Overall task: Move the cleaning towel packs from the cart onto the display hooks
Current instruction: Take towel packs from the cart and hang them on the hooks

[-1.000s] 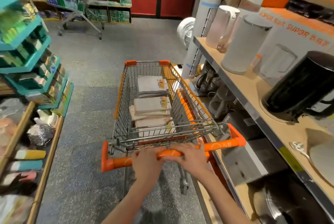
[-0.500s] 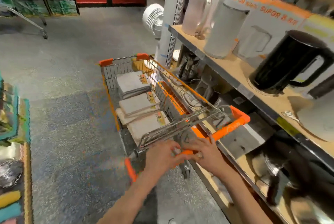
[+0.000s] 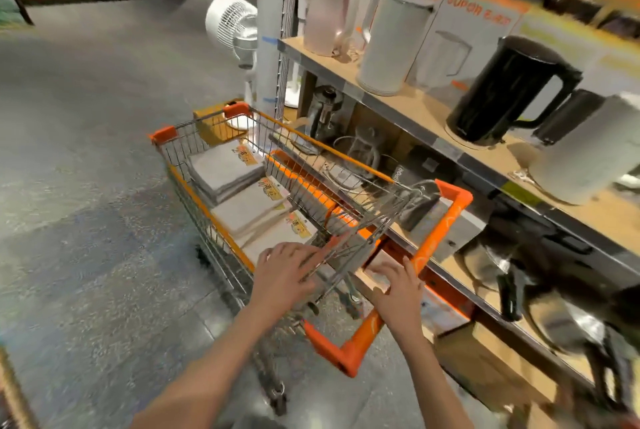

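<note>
Our hands at the rear of the shopping cart, the towel packs lying ahead of them in the basket.

Our left hand point(image 3: 284, 274) lies flat with fingers spread over the wire child-seat flap point(image 3: 349, 241) at the back of the shopping cart point(image 3: 204, 186), gripping nothing that we can make out. Our right hand point(image 3: 398, 285) rests on the orange handle bar point(image 3: 429, 248), fingers loosely bent over it rather than clamped. The grey cleaning towel packs point(image 3: 242, 193) lie in stacks on the basket floor, in a row running away from us; the nearest stack sits just beyond our left fingertips, and neither hand touches it. To our right, a shelf point(image 3: 408, 106) carries a white kettle point(image 3: 391, 44) and a black kettle point(image 3: 502, 89).
</note>
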Demonstrator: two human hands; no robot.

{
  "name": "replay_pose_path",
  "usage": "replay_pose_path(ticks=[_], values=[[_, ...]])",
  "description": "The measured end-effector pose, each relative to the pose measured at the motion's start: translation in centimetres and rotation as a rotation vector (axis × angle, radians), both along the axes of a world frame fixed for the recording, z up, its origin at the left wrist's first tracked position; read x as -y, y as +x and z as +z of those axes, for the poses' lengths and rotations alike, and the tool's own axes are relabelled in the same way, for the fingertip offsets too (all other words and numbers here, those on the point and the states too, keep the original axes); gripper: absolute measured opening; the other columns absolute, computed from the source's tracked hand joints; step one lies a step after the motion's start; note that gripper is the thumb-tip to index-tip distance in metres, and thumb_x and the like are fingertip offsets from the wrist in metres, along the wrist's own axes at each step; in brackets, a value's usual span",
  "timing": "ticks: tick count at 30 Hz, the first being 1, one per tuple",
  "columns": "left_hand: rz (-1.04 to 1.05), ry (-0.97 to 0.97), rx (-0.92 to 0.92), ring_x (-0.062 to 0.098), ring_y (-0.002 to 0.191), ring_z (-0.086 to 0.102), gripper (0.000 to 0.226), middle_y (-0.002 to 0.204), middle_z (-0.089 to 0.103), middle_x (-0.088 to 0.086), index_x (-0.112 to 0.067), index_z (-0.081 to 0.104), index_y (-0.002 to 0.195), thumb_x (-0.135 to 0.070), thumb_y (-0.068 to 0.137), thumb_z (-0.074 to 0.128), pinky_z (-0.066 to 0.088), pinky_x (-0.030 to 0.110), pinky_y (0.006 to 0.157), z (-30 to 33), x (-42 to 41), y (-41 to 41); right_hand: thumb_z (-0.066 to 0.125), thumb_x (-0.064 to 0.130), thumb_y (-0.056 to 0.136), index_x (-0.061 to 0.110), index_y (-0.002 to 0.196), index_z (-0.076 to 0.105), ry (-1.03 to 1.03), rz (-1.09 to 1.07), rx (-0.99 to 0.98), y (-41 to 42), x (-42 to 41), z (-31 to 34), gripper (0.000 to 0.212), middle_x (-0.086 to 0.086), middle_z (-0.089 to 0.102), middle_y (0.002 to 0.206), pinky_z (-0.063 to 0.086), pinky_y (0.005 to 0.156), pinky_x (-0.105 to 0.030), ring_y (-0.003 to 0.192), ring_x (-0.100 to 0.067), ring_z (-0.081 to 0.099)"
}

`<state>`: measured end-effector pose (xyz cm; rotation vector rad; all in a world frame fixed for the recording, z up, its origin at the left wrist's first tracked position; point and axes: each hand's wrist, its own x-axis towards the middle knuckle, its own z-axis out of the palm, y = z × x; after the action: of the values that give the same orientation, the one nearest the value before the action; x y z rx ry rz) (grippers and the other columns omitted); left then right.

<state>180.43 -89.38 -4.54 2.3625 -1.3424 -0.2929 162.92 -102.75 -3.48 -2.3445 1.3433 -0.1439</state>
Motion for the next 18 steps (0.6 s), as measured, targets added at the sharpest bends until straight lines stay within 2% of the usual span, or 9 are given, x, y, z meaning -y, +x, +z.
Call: replay_pose_path(ticks=[4,6,8,11,13,14,16,17,18], values=[[-0.02,-0.043,0.03,0.012,0.135,0.036,0.054,0.137,0.05,-0.014,-0.042,0.043,0.136,-0.05,0.085,0.057,0.021,0.037,0.109,-0.8,0.3,2.0,0.057,0.005,0.08,0.034,0.115,0.059,0.012,-0.037,0.039,0.0,0.2,0.4,0.045,0.009,0.044,0.139,0.0,0.114,-0.052,0.144,-0.015,0.008],[-0.072,-0.03,0.011,0.016,0.139,0.032,0.058,0.14,0.048,-0.013,-0.039,0.042,0.138,-0.055,0.083,0.046,0.019,0.041,0.112,-1.2,0.4,3.5,0.055,-0.004,0.077,0.032,0.115,0.059,0.011,-0.052,0.075,-0.3,0.6,0.3,0.052,0.008,0.044,0.14,0.001,0.114,-0.046,0.144,-0.013,0.008],[-0.106,-0.023,0.042,0.021,0.136,0.038,0.067,0.136,0.053,-0.01,-0.037,0.046,0.136,-0.057,0.074,0.033,0.024,0.047,0.111,-1.8,0.4,5.5,0.057,-0.009,0.074,0.029,0.114,0.059,-0.004,-0.041,0.123,-0.7,0.9,0.1,0.056,0.004,0.047,0.139,0.006,0.115,-0.045,0.143,-0.014,0.009],[-0.104,-0.009,0.094,0.022,0.121,0.054,0.06,0.121,0.063,-0.009,-0.036,0.054,0.126,-0.053,0.07,0.042,0.038,0.047,0.102,-3.7,0.6,9.7,0.062,-0.001,0.077,0.033,0.117,0.055,-0.041,-0.068,0.0,-1.0,1.6,-0.2,0.054,0.006,0.046,0.14,0.011,0.114,-0.05,0.144,-0.017,0.01],[-0.138,0.011,0.086,0.019,0.119,0.054,0.06,0.118,0.064,-0.011,-0.037,0.05,0.124,-0.053,0.067,0.045,0.044,0.046,0.098,-5.0,1.1,12.6,0.062,0.022,0.083,0.04,0.124,0.049,-0.119,-0.06,-0.183,-0.3,1.9,-0.5,0.047,0.017,0.041,0.14,0.008,0.115,-0.05,0.145,-0.014,0.011],[-0.166,0.016,0.078,0.019,0.119,0.054,0.061,0.119,0.063,-0.012,-0.038,0.048,0.125,-0.053,0.066,0.045,0.045,0.046,0.098,-5.4,1.6,14.0,0.06,0.031,0.083,0.041,0.123,0.051,-0.154,-0.042,-0.243,0.2,2.2,-0.8,0.042,0.019,0.045,0.136,0.009,0.114,-0.053,0.143,-0.015,0.022],[-0.215,0.032,0.07,0.019,0.12,0.053,0.064,0.121,0.063,-0.011,-0.037,0.045,0.127,-0.053,0.065,0.046,0.034,0.045,0.104,-6.2,2.7,16.5,0.064,0.035,0.074,0.028,0.107,0.068,-0.157,-0.058,-0.319,0.7,3.1,-2.3,0.035,0.004,0.064,0.117,0.033,0.099,-0.067,0.118,-0.028,0.057],[-0.234,0.05,0.063,0.02,0.12,0.054,0.066,0.121,0.063,-0.01,-0.036,0.045,0.128,-0.053,0.065,0.046,0.026,0.042,0.106,-6.2,3.3,17.6,0.07,0.03,0.069,0.022,0.105,0.071,-0.243,-0.133,-0.28,0.6,4.1,-4.1,0.038,-0.007,0.065,0.118,0.043,0.091,-0.065,0.108,-0.034,0.063],[-0.242,0.062,0.061,0.02,0.12,0.054,0.066,0.121,0.063,-0.01,-0.036,0.044,0.129,-0.053,0.065,0.046,0.019,0.04,0.107,-6.2,4.0,18.7,0.076,0.014,0.062,0.022,0.112,0.068,-0.144,-0.155,-0.258,0.4,4.3,-5.9,0.052,-0.017,0.055,0.131,0.04,0.095,-0.063,0.109,-0.037,0.061]])
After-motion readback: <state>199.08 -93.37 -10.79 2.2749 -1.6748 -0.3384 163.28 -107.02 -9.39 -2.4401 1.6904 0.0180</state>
